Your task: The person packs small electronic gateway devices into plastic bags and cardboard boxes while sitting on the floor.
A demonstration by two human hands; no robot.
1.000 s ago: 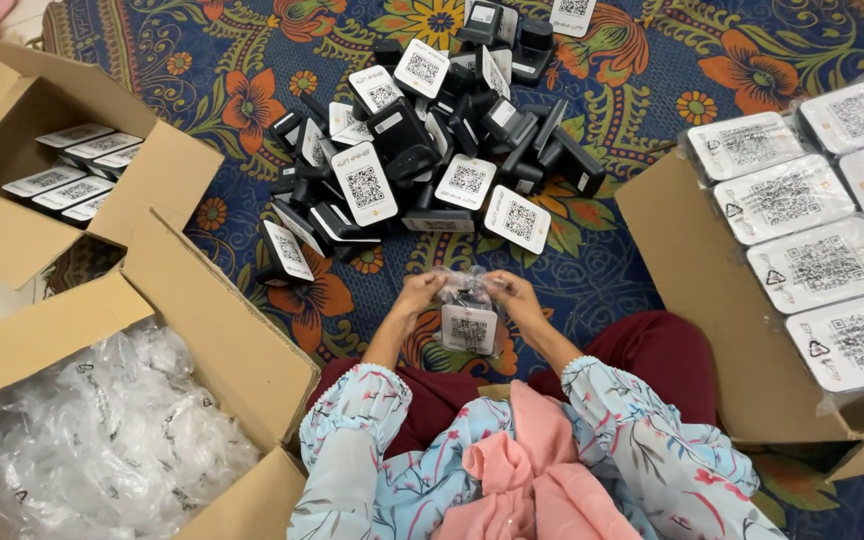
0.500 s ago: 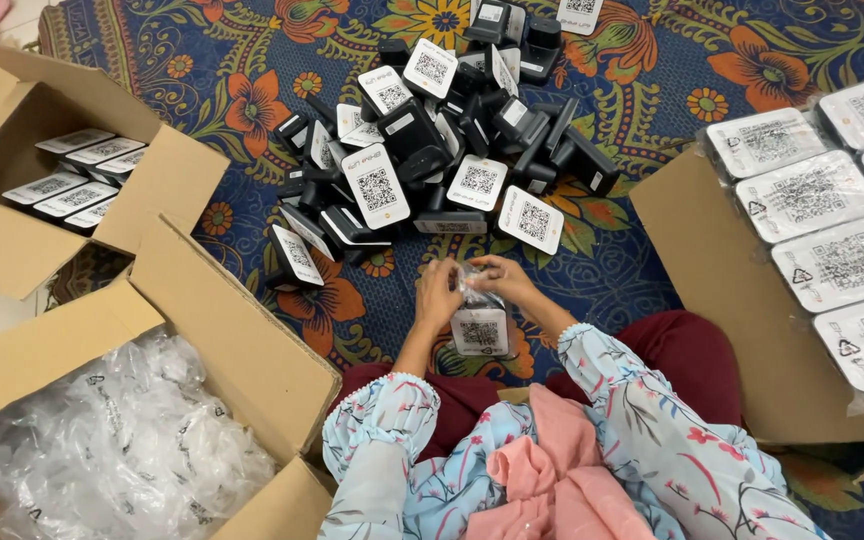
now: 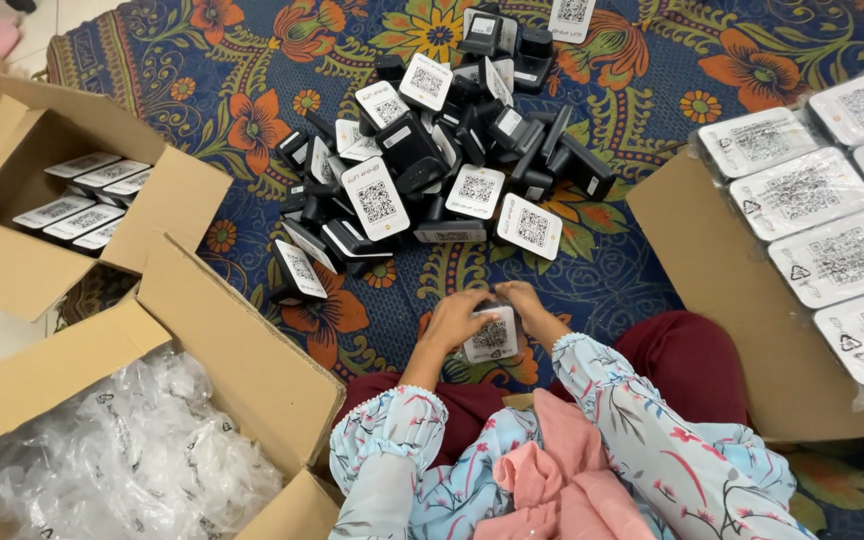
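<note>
Head view: the person sits on a floral rug (image 3: 642,90) with both hands in front of the lap. The left hand (image 3: 455,320) and the right hand (image 3: 530,306) meet around one small black device with a white code label (image 3: 492,338), which seems to sit in a clear plastic bag. The fingers of both hands are curled close on its edges, so each has a hold of it; it rests just above the knees, apart from everything else.

Just beyond the hands lies a heap of unbagged devices (image 3: 442,160), black bodies and white labels jumbled on the rug. To the right, an open cardboard box (image 3: 712,290) holds rows of bagged devices (image 3: 802,190), labels up. At upper left another cardboard box (image 3: 12,270) holds a few more. At lower left a third box (image 3: 242,350) is full of empty clear bags (image 3: 102,460).

Judging by this, a good share is packed, yet the heap is large, so much is left.
</note>
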